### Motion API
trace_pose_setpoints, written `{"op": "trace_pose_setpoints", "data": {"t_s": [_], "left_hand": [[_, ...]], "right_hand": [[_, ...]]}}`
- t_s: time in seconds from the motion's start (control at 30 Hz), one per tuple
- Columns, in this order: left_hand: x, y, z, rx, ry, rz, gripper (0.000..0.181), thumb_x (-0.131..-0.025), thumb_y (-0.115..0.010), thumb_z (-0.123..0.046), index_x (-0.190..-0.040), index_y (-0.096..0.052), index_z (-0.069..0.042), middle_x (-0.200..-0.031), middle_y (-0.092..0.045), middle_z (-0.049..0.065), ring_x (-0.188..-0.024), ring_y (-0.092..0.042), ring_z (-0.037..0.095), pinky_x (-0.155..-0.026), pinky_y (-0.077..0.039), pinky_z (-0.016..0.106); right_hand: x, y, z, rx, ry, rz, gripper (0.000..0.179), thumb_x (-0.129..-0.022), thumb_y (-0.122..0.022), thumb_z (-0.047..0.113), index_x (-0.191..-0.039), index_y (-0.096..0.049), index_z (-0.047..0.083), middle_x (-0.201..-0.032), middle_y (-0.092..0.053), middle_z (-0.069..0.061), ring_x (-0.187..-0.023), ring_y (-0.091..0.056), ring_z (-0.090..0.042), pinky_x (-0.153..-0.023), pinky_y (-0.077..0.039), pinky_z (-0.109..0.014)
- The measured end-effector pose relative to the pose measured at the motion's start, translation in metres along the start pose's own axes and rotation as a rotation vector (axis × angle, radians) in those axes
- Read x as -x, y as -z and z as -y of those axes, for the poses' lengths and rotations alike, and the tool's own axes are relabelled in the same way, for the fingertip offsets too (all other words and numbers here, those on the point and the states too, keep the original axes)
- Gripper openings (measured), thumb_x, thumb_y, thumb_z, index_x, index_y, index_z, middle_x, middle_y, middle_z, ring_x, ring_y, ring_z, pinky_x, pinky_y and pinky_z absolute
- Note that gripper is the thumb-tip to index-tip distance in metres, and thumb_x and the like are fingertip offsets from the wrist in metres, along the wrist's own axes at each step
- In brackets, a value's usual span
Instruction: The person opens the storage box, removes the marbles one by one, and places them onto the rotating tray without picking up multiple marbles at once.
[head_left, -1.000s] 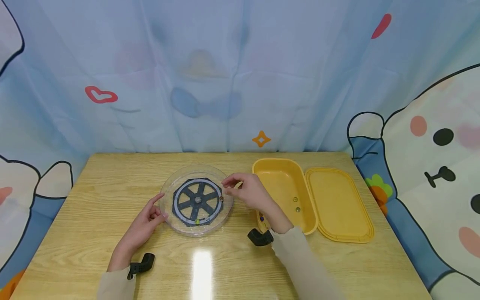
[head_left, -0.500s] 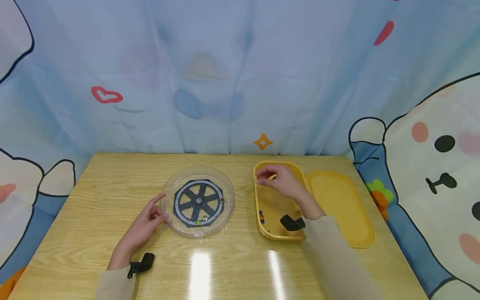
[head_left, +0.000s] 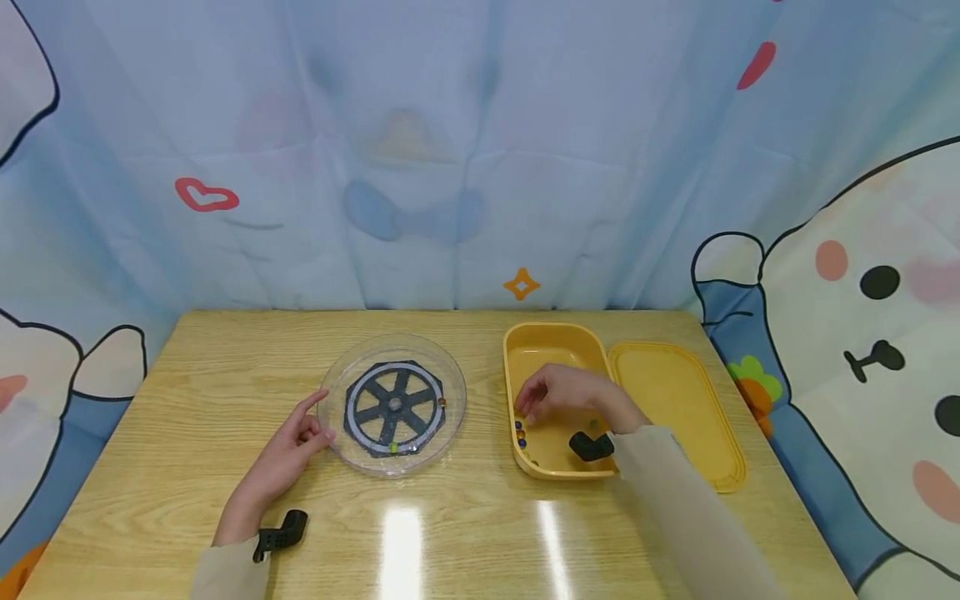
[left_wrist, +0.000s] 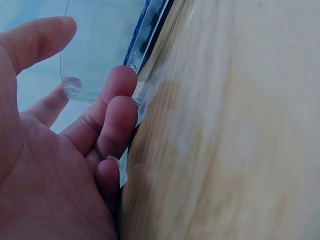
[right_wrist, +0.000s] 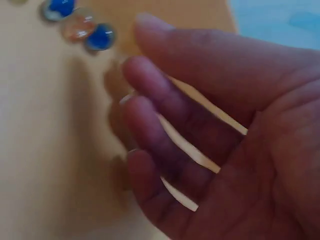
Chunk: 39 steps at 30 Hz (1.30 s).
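Note:
In the head view, a clear round dish [head_left: 450, 367] holds a dark six-spoked wheel shape [head_left: 367, 413] with a pale ring. On it sit an orange-brown marble [head_left: 442, 402] and a small yellow-green piece [head_left: 393, 448]. My left hand [head_left: 281, 450] holds the dish's left side, thumb and index finger at the rim; the left wrist view shows the clear wall [left_wrist: 95, 45] by the fingers. My right hand [head_left: 558, 390] is inside the yellow box [head_left: 555, 474], fingers loosely bent and nothing between them. Just beyond its fingertips lie a blue marble [right_wrist: 100, 37] and an orange marble [right_wrist: 79, 26].
A flat yellow lid [head_left: 675, 392] lies right of the box, against its side. A greenish marble [head_left: 535, 462] is near the box's front wall. The wooden table [head_left: 450, 533] ends at a printed curtain [head_left: 420, 167] behind.
My right hand has moved from the dish rightward to the box, then lowered into it toward the marbles. A clear marble has appeared on the ring. My left hand stays at the dish.

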<state>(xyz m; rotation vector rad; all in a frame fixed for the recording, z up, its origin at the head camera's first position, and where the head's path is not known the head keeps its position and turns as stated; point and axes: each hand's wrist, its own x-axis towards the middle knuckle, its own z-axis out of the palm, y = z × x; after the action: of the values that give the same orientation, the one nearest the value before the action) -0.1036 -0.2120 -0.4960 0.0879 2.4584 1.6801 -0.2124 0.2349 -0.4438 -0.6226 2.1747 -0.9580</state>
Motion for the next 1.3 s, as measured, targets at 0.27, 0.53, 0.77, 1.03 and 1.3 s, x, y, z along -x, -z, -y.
{"op": "trace_pose_setpoints", "data": {"t_s": [0.27, 0.53, 0.77, 1.03, 1.3], "left_hand": [[0.002, 0.000, 0.001, -0.017, -0.015, 0.002, 0.061, -0.100, -0.063, -0.019, -0.153, -0.034, -0.014, -0.093, -0.051, 0.008, -0.077, -0.045, 0.017, -0.069, -0.038, 0.027], [0.002, 0.002, 0.002, -0.011, -0.017, -0.007, 0.061, -0.099, -0.063, -0.017, -0.153, -0.034, -0.012, -0.091, -0.051, 0.008, -0.077, -0.045, 0.015, -0.070, -0.037, 0.026], [0.002, 0.001, 0.004, 0.006, -0.004, -0.010, 0.061, -0.099, -0.063, -0.016, -0.153, -0.034, -0.013, -0.091, -0.052, 0.009, -0.077, -0.045, 0.016, -0.070, -0.038, 0.026], [0.002, 0.001, 0.001, 0.011, -0.006, -0.005, 0.062, -0.100, -0.063, -0.018, -0.154, -0.034, -0.013, -0.092, -0.052, 0.010, -0.078, -0.045, 0.015, -0.070, -0.038, 0.026], [0.001, -0.002, 0.001, 0.026, 0.000, 0.000, 0.061, -0.100, -0.063, -0.017, -0.154, -0.034, -0.014, -0.093, -0.051, 0.010, -0.079, -0.044, 0.016, -0.071, -0.038, 0.026]], "right_hand": [[-0.008, -0.011, -0.008, 0.017, -0.009, 0.018, 0.015, -0.082, -0.080, 0.004, -0.096, -0.074, 0.003, -0.084, -0.071, 0.000, -0.075, -0.063, -0.013, -0.073, -0.051, -0.028], [-0.012, -0.015, -0.002, 0.109, -0.014, -0.009, 0.007, -0.082, -0.081, 0.007, -0.086, -0.076, 0.007, -0.076, -0.070, 0.004, -0.068, -0.060, -0.010, -0.067, -0.048, -0.027], [-0.011, -0.016, 0.000, 0.126, -0.010, -0.008, 0.006, -0.082, -0.081, 0.009, -0.083, -0.076, 0.009, -0.075, -0.069, 0.005, -0.068, -0.058, -0.010, -0.067, -0.047, -0.027], [-0.008, -0.013, -0.003, 0.131, 0.015, -0.008, 0.006, -0.084, -0.081, 0.015, -0.086, -0.075, 0.013, -0.078, -0.069, 0.005, -0.071, -0.059, -0.012, -0.071, -0.048, -0.030], [-0.001, -0.006, 0.001, 0.030, 0.041, -0.015, 0.009, -0.087, -0.076, 0.009, -0.093, -0.073, 0.003, -0.084, -0.071, -0.001, -0.077, -0.064, -0.015, -0.074, -0.050, -0.029]]}}
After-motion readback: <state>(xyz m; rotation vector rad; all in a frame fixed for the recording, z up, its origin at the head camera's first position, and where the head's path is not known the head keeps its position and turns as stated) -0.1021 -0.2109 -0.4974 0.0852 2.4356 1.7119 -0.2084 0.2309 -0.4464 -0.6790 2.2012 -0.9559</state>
